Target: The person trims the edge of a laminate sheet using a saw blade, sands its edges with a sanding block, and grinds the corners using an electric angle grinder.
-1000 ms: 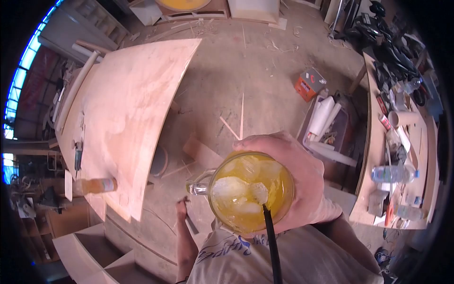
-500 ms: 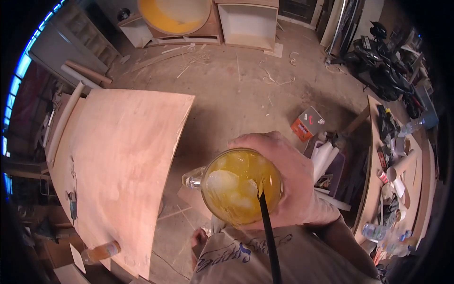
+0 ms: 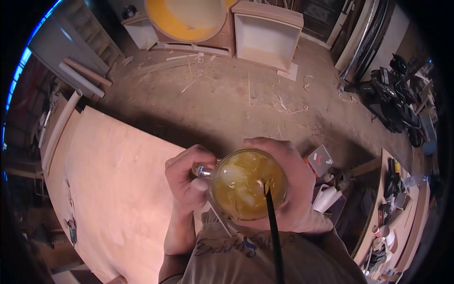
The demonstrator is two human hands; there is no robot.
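A glass mug [image 3: 248,189] of yellow drink with ice is held close to the camera, above my shirt. My right hand [image 3: 295,189] wraps round its right side. On the mug's left, my left hand [image 3: 190,176] has its fingers closed round the glass handle [image 3: 203,171]. A black straw [image 3: 273,227] stands in the drink and runs down toward the bottom of the view. My right hand's fingertips are partly hidden behind the mug.
A large plywood sheet [image 3: 113,189] lies to the left. Ahead are a cabinet [image 3: 265,40] and a round yellow piece [image 3: 189,19]. At the right stand a motorbike [image 3: 390,97], a red-and-grey box [image 3: 320,160] and a cluttered bench [image 3: 409,213]. Wood scraps litter the floor.
My left hand has come up from low beside my body and taken the mug's handle. The view has tilted up, showing more of the far floor and cabinets.
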